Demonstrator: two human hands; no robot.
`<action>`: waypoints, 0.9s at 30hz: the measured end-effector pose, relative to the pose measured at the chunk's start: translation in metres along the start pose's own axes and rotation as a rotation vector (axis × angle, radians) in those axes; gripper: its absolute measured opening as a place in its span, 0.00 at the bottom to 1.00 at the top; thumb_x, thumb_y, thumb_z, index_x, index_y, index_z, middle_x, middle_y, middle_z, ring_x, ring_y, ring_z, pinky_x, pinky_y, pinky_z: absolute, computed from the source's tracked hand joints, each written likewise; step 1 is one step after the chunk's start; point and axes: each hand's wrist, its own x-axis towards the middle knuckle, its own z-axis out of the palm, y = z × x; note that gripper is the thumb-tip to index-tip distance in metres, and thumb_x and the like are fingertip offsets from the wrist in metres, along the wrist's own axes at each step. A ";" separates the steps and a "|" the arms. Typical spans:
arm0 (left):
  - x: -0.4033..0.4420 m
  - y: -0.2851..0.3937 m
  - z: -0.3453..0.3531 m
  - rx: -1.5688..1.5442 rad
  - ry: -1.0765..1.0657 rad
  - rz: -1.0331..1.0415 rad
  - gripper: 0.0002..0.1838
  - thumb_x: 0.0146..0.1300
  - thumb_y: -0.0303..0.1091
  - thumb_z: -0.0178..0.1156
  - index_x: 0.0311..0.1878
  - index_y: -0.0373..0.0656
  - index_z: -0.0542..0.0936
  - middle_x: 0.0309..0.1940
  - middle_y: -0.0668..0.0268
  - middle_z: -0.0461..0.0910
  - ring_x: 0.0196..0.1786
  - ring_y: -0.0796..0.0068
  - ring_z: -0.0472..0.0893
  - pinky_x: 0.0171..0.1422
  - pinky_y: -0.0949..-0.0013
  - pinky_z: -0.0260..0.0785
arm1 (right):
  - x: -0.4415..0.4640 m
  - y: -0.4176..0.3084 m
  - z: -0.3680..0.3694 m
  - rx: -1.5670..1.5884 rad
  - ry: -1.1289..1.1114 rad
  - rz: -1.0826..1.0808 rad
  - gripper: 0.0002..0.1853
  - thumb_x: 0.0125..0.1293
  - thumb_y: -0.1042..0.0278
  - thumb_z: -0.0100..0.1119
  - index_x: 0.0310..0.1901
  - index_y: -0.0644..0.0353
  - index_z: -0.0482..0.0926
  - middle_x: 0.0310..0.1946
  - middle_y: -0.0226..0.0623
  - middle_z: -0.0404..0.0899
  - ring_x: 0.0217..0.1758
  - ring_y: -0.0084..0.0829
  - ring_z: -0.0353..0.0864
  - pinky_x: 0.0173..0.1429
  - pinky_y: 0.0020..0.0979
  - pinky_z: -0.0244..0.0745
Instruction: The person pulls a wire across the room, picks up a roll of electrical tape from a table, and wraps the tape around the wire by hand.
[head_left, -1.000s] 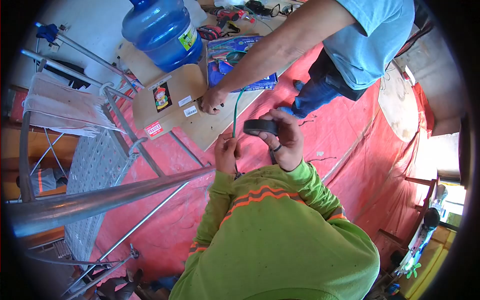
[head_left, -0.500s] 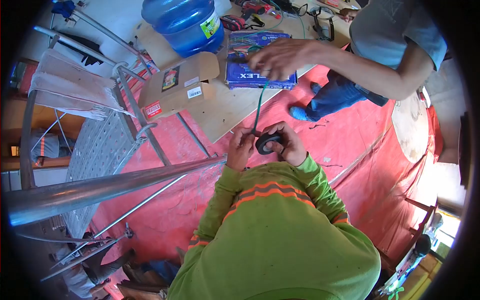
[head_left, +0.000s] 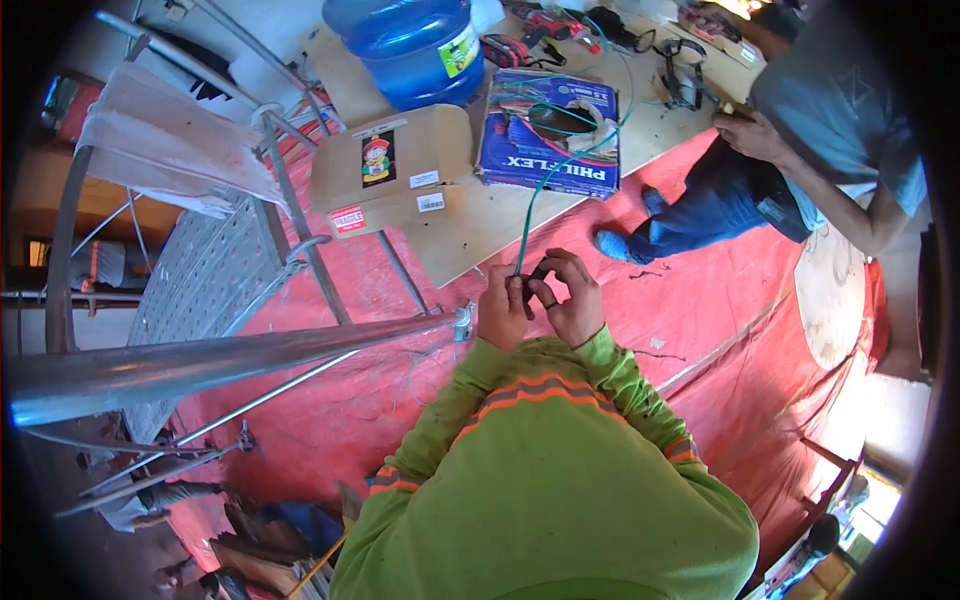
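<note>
Your left hand (head_left: 503, 308) pinches the green wire (head_left: 527, 228), which runs down from the blue box (head_left: 550, 165). Your right hand (head_left: 574, 302) curls close beside it, fingertips around the dark tape (head_left: 537, 283), mostly hidden. The co-worker's hand (head_left: 752, 136), earlier over the box, is now away from it.

The jug (head_left: 415, 60) stands behind the carton (head_left: 400, 165) on the table (head_left: 470, 240).
</note>
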 end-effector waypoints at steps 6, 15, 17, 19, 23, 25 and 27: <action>-0.006 -0.037 0.021 0.094 0.045 0.149 0.08 0.60 0.31 0.47 0.38 0.39 0.73 0.30 0.53 0.79 0.34 0.53 0.81 0.39 0.54 0.70 | -0.003 0.001 0.010 0.157 -0.014 0.161 0.06 0.55 0.79 0.59 0.35 0.68 0.74 0.34 0.39 0.75 0.41 0.30 0.77 0.48 0.31 0.73; -0.006 -0.007 -0.001 0.094 0.172 0.029 0.05 0.68 0.31 0.43 0.45 0.44 0.66 0.18 0.55 0.74 0.20 0.57 0.77 0.25 0.57 0.67 | -0.003 0.046 0.039 0.150 0.017 0.000 0.09 0.62 0.74 0.55 0.42 0.69 0.74 0.41 0.42 0.78 0.42 0.32 0.77 0.49 0.31 0.74; -0.003 -0.014 0.004 0.073 0.257 0.103 0.06 0.69 0.33 0.42 0.45 0.44 0.66 0.15 0.56 0.72 0.17 0.59 0.76 0.23 0.56 0.66 | 0.000 0.044 0.038 0.198 -0.018 0.115 0.07 0.64 0.73 0.55 0.39 0.68 0.73 0.45 0.46 0.76 0.49 0.38 0.76 0.52 0.37 0.74; 0.002 -0.027 0.006 0.147 0.213 0.071 0.08 0.69 0.34 0.42 0.48 0.44 0.64 0.14 0.57 0.72 0.17 0.61 0.75 0.22 0.59 0.65 | 0.005 0.040 0.035 0.230 -0.063 0.075 0.08 0.63 0.75 0.55 0.41 0.70 0.74 0.42 0.44 0.77 0.44 0.35 0.78 0.48 0.34 0.76; -0.001 -0.007 -0.003 -0.042 0.141 -0.029 0.05 0.68 0.33 0.42 0.43 0.44 0.62 0.16 0.59 0.72 0.15 0.63 0.73 0.19 0.60 0.61 | 0.006 0.025 0.040 0.150 -0.056 0.047 0.11 0.65 0.71 0.52 0.45 0.69 0.75 0.40 0.43 0.79 0.40 0.32 0.79 0.45 0.31 0.75; 0.000 -0.006 -0.002 -0.079 0.143 -0.015 0.04 0.68 0.33 0.42 0.40 0.44 0.61 0.17 0.59 0.72 0.14 0.64 0.72 0.18 0.60 0.59 | 0.007 0.009 0.038 0.125 -0.061 0.059 0.13 0.67 0.69 0.51 0.47 0.69 0.75 0.40 0.42 0.79 0.39 0.32 0.79 0.44 0.32 0.75; 0.003 -0.011 0.000 -0.119 0.155 -0.048 0.04 0.68 0.33 0.42 0.40 0.45 0.61 0.16 0.60 0.71 0.13 0.66 0.71 0.17 0.62 0.59 | 0.008 0.018 0.036 0.026 -0.106 -0.002 0.14 0.68 0.65 0.49 0.46 0.68 0.74 0.38 0.43 0.79 0.38 0.33 0.79 0.43 0.31 0.75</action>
